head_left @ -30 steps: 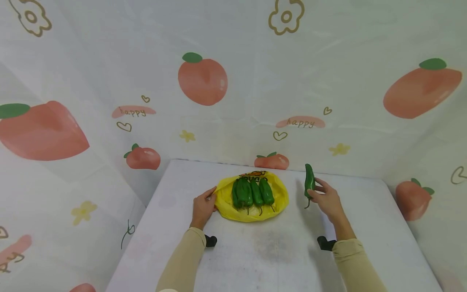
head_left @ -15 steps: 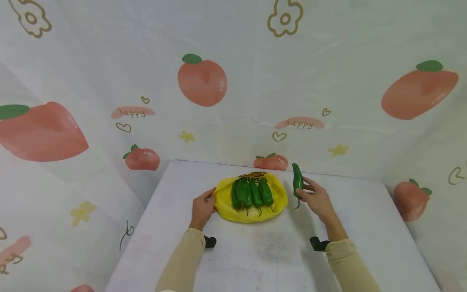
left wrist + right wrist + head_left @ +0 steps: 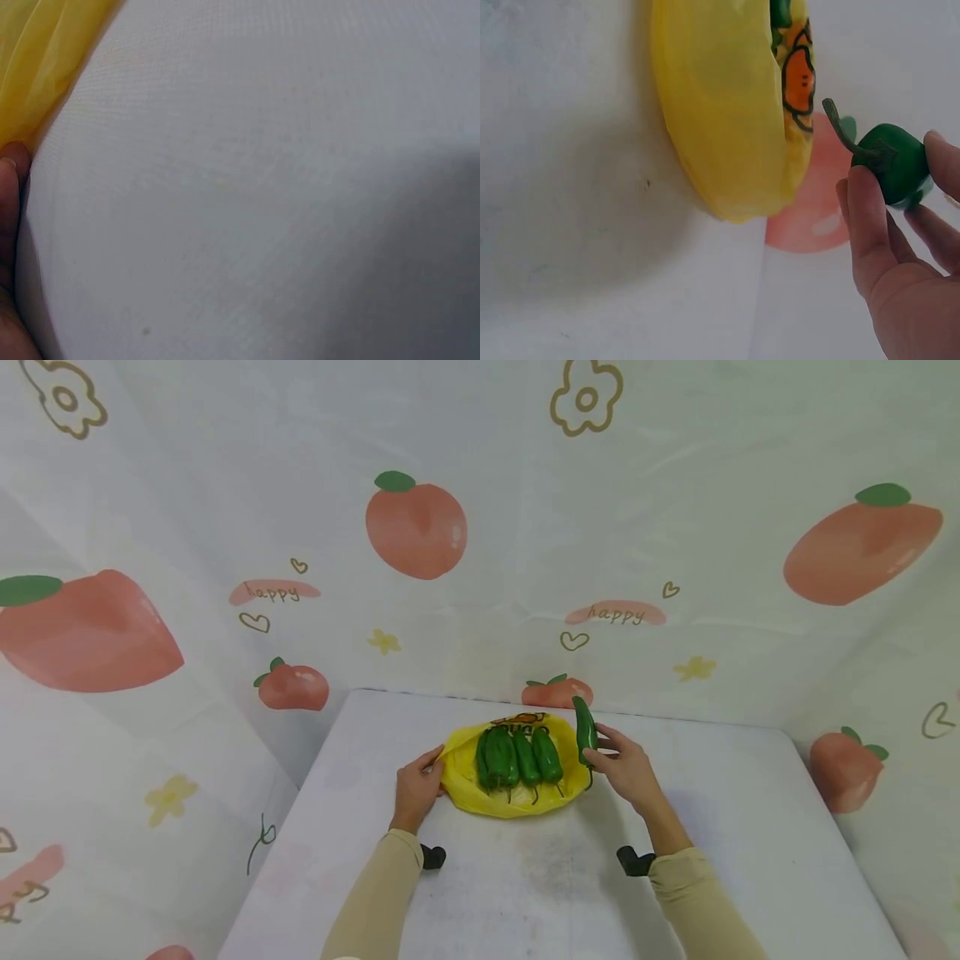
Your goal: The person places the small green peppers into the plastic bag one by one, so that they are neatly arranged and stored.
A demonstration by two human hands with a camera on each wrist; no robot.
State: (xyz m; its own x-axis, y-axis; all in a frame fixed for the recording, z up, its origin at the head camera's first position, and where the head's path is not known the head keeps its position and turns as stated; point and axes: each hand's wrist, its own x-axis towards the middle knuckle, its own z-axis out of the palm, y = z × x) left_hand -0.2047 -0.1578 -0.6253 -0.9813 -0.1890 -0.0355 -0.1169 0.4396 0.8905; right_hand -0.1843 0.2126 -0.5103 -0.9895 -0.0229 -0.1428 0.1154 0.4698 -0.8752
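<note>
An open yellow plastic bag [image 3: 495,806] lies on the white table, with several green peppers [image 3: 528,758] side by side inside it, stems toward the person. My left hand [image 3: 417,789] pinches the bag's left rim between thumb and fingers; the left wrist view shows only fingertips at the yellow plastic [image 3: 45,67]. At the bag's right edge, my right hand [image 3: 628,772] holds one long green pepper [image 3: 586,732] upright, stem down. In the right wrist view the thumb and fingers grip this pepper [image 3: 900,161] near its stem end, beside the bag [image 3: 720,135].
The white table [image 3: 465,893] ends at a back edge against a white cloth backdrop [image 3: 495,627] printed with fruit. A black camera mount [image 3: 635,862] sits at the right wrist and another black mount [image 3: 432,857] at the left.
My right hand has carried the upright pepper leftward, from well right of the bag to the bag's right edge. The left hand and the bag have stayed in place.
</note>
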